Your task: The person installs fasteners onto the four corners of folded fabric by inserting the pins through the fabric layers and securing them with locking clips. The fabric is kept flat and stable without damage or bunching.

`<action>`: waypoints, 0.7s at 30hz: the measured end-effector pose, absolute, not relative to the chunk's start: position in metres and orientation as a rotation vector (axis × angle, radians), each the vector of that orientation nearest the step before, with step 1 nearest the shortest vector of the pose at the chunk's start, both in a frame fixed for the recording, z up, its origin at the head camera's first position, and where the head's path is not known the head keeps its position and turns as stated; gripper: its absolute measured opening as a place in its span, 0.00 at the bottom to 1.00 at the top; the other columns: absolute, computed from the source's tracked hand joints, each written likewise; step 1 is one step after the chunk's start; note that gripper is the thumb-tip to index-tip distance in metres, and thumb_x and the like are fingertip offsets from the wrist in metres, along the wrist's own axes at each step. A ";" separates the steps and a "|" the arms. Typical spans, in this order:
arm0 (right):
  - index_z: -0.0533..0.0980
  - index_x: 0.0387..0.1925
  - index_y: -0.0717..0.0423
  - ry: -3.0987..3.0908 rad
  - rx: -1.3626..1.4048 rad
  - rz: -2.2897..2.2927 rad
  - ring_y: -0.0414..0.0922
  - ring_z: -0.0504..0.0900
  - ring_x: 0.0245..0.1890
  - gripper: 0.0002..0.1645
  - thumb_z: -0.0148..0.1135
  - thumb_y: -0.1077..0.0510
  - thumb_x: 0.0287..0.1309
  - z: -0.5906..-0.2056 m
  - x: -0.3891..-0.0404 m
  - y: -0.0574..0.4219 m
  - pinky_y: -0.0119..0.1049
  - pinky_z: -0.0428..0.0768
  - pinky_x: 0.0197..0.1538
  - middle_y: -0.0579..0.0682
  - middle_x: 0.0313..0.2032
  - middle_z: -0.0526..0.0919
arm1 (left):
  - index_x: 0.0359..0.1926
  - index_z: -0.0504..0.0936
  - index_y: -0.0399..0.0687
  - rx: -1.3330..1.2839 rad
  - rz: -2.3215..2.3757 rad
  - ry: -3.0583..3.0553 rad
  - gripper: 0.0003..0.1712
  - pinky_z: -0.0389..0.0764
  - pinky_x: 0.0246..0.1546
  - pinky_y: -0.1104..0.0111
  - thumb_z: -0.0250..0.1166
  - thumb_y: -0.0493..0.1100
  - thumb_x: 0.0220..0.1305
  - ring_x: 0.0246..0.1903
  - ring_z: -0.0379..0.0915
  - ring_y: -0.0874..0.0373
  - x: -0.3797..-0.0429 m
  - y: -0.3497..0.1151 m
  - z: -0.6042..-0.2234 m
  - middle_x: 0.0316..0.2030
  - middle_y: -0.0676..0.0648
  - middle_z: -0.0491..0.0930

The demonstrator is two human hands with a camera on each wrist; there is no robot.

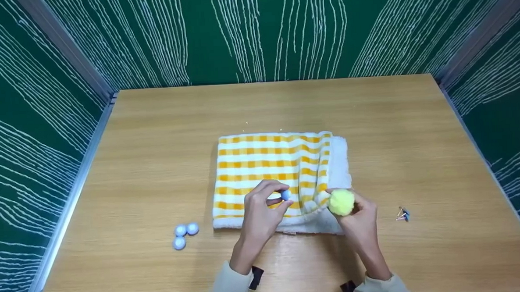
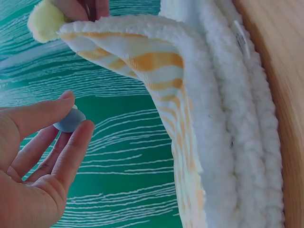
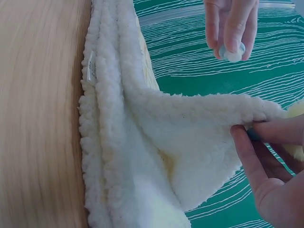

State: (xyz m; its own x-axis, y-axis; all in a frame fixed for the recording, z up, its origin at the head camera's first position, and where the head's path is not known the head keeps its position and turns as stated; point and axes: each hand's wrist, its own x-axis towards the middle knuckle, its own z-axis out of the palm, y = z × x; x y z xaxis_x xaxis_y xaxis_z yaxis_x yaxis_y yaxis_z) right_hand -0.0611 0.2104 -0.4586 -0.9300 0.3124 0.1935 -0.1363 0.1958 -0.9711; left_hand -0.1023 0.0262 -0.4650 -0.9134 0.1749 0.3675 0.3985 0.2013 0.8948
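A folded blanket lies on the table, yellow-and-white checked on top with white fleece beneath. My left hand pinches a small round blue cap between thumb and fingertips, above the blanket. White shows on the cap's underside in the right wrist view. My right hand pinches the blanket's lifted corner, where a fluffy yellow-green pompom hides part of the fingers. A bit of a small blue piece shows between the right thumb and fingertips, against the fleece; its shape is mostly hidden.
Left of the blanket sit three more round blue caps in a cluster. To the right lie several small pins with blue bases. The wooden table is bordered by green walls with white wavy lines.
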 end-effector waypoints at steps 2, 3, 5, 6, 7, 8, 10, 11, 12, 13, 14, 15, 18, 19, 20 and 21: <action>0.78 0.33 0.68 -2.125 -0.140 1.780 0.40 0.76 0.35 0.17 0.58 0.81 0.37 -0.459 -0.061 0.211 0.27 0.75 0.38 0.58 0.33 0.81 | 0.36 0.81 0.43 -0.564 -1.793 -2.280 0.16 0.77 0.33 0.75 0.69 0.31 0.41 0.37 0.75 0.61 -0.103 0.029 -0.464 0.36 0.51 0.75; 0.78 0.33 0.69 -2.124 -0.123 1.773 0.40 0.76 0.34 0.17 0.57 0.81 0.36 -0.460 -0.062 0.211 0.27 0.75 0.38 0.59 0.32 0.81 | 0.36 0.81 0.43 -0.570 -1.792 -2.280 0.15 0.77 0.32 0.75 0.69 0.32 0.42 0.37 0.75 0.61 -0.103 0.031 -0.464 0.36 0.51 0.75; 0.78 0.33 0.71 -2.126 -0.093 1.757 0.39 0.76 0.34 0.17 0.57 0.81 0.35 -0.460 -0.062 0.211 0.26 0.75 0.37 0.60 0.32 0.80 | 0.36 0.81 0.41 -0.580 -1.796 -2.278 0.14 0.77 0.33 0.75 0.68 0.32 0.42 0.37 0.75 0.62 -0.103 0.034 -0.463 0.36 0.51 0.75; 0.78 0.33 0.71 -2.127 -0.087 1.754 0.38 0.76 0.33 0.17 0.57 0.81 0.35 -0.460 -0.063 0.211 0.26 0.75 0.37 0.60 0.32 0.80 | 0.36 0.81 0.41 -0.586 -1.799 -2.280 0.14 0.77 0.33 0.75 0.68 0.32 0.43 0.37 0.74 0.62 -0.104 0.035 -0.463 0.36 0.51 0.75; 0.77 0.33 0.71 -2.128 -0.081 1.750 0.38 0.76 0.33 0.17 0.57 0.81 0.35 -0.460 -0.063 0.211 0.26 0.75 0.37 0.60 0.31 0.80 | 0.36 0.81 0.41 -0.590 -1.803 -2.282 0.14 0.77 0.33 0.75 0.68 0.32 0.43 0.37 0.74 0.62 -0.104 0.037 -0.463 0.36 0.51 0.75; 0.77 0.33 0.71 -2.128 -0.079 1.750 0.39 0.76 0.33 0.17 0.57 0.81 0.35 -0.459 -0.063 0.211 0.26 0.75 0.37 0.60 0.31 0.80 | 0.36 0.81 0.41 -0.594 -1.804 -2.285 0.14 0.77 0.33 0.75 0.68 0.32 0.43 0.37 0.74 0.63 -0.104 0.038 -0.462 0.36 0.51 0.75; 0.78 0.32 0.70 -2.135 -0.104 1.755 0.39 0.76 0.33 0.17 0.57 0.81 0.35 -0.459 -0.063 0.211 0.27 0.75 0.37 0.58 0.31 0.81 | 0.35 0.81 0.42 -0.601 -1.810 -2.286 0.14 0.77 0.32 0.76 0.68 0.31 0.43 0.37 0.74 0.63 -0.104 0.041 -0.463 0.36 0.52 0.75; 0.78 0.32 0.68 -2.138 -0.119 1.761 0.39 0.76 0.33 0.17 0.57 0.81 0.36 -0.459 -0.063 0.211 0.27 0.75 0.37 0.57 0.31 0.81 | 0.35 0.81 0.42 -0.606 -1.811 -2.285 0.14 0.77 0.32 0.76 0.68 0.31 0.43 0.37 0.74 0.63 -0.104 0.043 -0.463 0.36 0.52 0.75; 0.79 0.32 0.68 -2.137 -0.127 1.768 0.40 0.76 0.33 0.17 0.57 0.81 0.36 -0.459 -0.063 0.211 0.27 0.75 0.37 0.56 0.31 0.81 | 0.35 0.80 0.42 -0.612 -1.811 -2.283 0.14 0.77 0.32 0.76 0.68 0.30 0.43 0.37 0.74 0.63 -0.105 0.044 -0.463 0.36 0.51 0.75; 0.79 0.32 0.67 -2.138 -0.125 1.771 0.40 0.76 0.33 0.17 0.57 0.81 0.36 -0.460 -0.063 0.212 0.27 0.75 0.37 0.56 0.31 0.81 | 0.35 0.80 0.42 -0.616 -1.810 -2.282 0.15 0.77 0.32 0.77 0.68 0.30 0.42 0.36 0.74 0.62 -0.105 0.045 -0.464 0.36 0.51 0.75; 0.79 0.32 0.67 -2.138 -0.121 1.776 0.41 0.76 0.33 0.17 0.57 0.81 0.36 -0.461 -0.063 0.212 0.28 0.75 0.37 0.56 0.31 0.81 | 0.35 0.80 0.43 -0.620 -1.806 -2.282 0.15 0.77 0.31 0.77 0.68 0.30 0.42 0.36 0.74 0.62 -0.105 0.046 -0.464 0.36 0.51 0.76; 0.79 0.32 0.67 -2.137 -0.114 1.781 0.41 0.77 0.34 0.17 0.57 0.80 0.36 -0.462 -0.064 0.213 0.28 0.75 0.38 0.56 0.32 0.81 | 0.35 0.80 0.43 -0.623 -1.804 -2.281 0.15 0.77 0.31 0.77 0.68 0.30 0.42 0.36 0.74 0.62 -0.105 0.048 -0.465 0.35 0.51 0.76; 0.79 0.32 0.65 -2.130 -0.090 1.796 0.42 0.77 0.35 0.18 0.58 0.81 0.36 -0.470 -0.065 0.217 0.28 0.75 0.39 0.57 0.32 0.81 | 0.36 0.80 0.43 -0.636 -1.789 -2.290 0.15 0.77 0.30 0.77 0.68 0.31 0.42 0.36 0.74 0.62 -0.105 0.052 -0.466 0.35 0.51 0.76; 0.79 0.33 0.64 -2.131 -0.091 1.797 0.42 0.77 0.35 0.18 0.58 0.80 0.36 -0.473 -0.066 0.218 0.28 0.75 0.39 0.56 0.33 0.81 | 0.36 0.80 0.43 -0.642 -1.785 -2.295 0.15 0.77 0.30 0.78 0.68 0.31 0.43 0.36 0.74 0.63 -0.105 0.053 -0.465 0.36 0.51 0.76; 0.79 0.33 0.64 -2.133 -0.094 1.798 0.42 0.77 0.36 0.19 0.58 0.80 0.36 -0.475 -0.066 0.220 0.29 0.75 0.39 0.55 0.33 0.81 | 0.36 0.80 0.42 -0.649 -1.780 -2.298 0.15 0.77 0.30 0.78 0.68 0.31 0.43 0.36 0.74 0.63 -0.105 0.054 -0.465 0.36 0.51 0.76; 0.80 0.33 0.63 -2.136 -0.098 1.793 0.43 0.77 0.36 0.20 0.58 0.80 0.36 -0.478 -0.067 0.221 0.29 0.75 0.40 0.55 0.33 0.81 | 0.36 0.80 0.42 -0.657 -1.777 -2.299 0.15 0.77 0.30 0.78 0.68 0.32 0.43 0.36 0.74 0.63 -0.105 0.056 -0.465 0.36 0.52 0.76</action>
State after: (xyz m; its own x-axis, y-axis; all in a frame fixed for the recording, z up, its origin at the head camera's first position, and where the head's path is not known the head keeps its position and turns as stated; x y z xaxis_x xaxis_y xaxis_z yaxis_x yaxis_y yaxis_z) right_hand -0.0666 0.2209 -0.4776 -0.9366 0.2730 0.2196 -0.1690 0.1968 -0.9658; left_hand -0.1046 0.0558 -0.4650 -0.8904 0.2416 0.3858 0.4342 0.1965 0.8791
